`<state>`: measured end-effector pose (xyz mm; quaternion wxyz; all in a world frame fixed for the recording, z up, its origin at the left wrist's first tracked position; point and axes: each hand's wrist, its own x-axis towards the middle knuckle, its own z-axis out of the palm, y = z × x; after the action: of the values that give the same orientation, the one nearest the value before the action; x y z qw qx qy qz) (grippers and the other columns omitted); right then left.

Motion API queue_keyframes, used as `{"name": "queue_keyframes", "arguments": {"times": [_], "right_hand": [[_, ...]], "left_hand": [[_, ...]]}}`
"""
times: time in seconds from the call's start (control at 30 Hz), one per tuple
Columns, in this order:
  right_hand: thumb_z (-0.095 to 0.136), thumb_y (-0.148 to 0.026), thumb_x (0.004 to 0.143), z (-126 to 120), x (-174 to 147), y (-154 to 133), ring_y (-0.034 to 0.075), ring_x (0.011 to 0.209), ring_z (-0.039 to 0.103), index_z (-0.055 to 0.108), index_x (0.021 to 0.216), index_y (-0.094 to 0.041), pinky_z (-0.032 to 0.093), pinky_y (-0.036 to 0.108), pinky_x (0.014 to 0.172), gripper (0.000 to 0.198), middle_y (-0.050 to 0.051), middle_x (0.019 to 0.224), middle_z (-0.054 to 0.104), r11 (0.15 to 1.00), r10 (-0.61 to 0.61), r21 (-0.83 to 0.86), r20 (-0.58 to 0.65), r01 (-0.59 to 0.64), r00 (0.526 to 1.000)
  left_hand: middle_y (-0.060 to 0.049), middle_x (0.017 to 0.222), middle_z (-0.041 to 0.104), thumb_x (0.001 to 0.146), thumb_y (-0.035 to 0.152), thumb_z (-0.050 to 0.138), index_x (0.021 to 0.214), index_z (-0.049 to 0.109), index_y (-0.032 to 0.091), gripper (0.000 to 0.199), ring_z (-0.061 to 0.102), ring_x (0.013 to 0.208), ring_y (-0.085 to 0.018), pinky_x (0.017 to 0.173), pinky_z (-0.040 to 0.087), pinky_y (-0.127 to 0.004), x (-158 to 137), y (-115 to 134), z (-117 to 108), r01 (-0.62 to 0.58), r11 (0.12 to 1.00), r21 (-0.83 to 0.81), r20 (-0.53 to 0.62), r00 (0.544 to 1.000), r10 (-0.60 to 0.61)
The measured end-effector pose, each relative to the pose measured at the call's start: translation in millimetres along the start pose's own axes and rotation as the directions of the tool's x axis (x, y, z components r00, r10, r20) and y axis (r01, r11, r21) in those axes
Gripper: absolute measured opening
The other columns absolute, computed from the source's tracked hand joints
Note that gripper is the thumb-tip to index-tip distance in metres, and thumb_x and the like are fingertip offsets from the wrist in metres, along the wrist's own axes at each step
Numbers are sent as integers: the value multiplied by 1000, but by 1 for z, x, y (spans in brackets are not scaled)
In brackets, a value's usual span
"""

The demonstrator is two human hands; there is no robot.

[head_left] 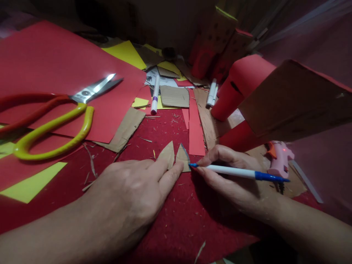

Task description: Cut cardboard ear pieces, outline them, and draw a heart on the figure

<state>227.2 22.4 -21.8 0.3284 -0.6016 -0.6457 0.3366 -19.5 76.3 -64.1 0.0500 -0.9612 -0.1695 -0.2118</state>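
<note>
Two small leaf-shaped cardboard pieces lie side by side on the dark red surface, a left piece (167, 153) and a right piece (182, 156). A blue line runs along the upper right edge of the right one. My left hand (137, 187) lies over their lower parts with fingers stretched out, fingertips pressing them down. Pinched between the thumb and fingers of my right hand (233, 172) is a white and blue felt-tip pen (233, 170). Its blue tip touches the lower right edge of the right piece. The lower ends of both pieces are partly hidden by my left fingers.
Scissors (85, 93) with red and yellow handles rest on red paper (68, 55) at left. Several markers, including one with a purple band (155, 95), and cardboard scraps (175, 96) lie ahead. Red tubes (229, 95), a cardboard panel (291, 102) and a pink glue gun (280, 159) are at right.
</note>
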Motion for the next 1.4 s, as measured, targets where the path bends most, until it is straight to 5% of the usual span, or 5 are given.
{"name": "queue_keyframes", "arguments": {"times": [0.3,0.9,1.1,1.4], "right_hand": [[72,-15,88,0,0,-3,11,49,61,70,84,-21,36,18,41,7,-1,63,73,1000,19,3,-23,-19,1000],[72,-13,87,1,0,-6,12,51,66,69,82,-22,42,17,43,11,-1,62,75,998,-2,-57,-21,1,1000],[72,-9,87,-1,-3,-2,13,52,68,69,80,-24,43,19,44,16,-2,64,76,997,-1,-82,6,2,1000],[72,-6,87,-3,-4,4,11,51,67,69,79,-24,38,19,42,20,-3,65,77,994,-77,-71,46,81,996]], "left_hand": [[-24,147,76,106,-1,28,156,52,1,56,82,85,-26,67,66,-41,3,7,-2,58,998,28,29,998,-58],[-28,140,79,103,-3,32,151,56,-2,54,84,88,-29,67,67,-42,1,2,0,-11,1000,-1,-7,1000,11],[-23,148,77,105,-1,30,153,59,6,57,84,90,-29,68,67,-45,-1,8,1,96,995,-16,4,995,-96],[-21,144,79,109,1,30,158,53,3,54,83,89,-26,66,66,-41,1,8,0,90,996,1,4,996,-90]]}}
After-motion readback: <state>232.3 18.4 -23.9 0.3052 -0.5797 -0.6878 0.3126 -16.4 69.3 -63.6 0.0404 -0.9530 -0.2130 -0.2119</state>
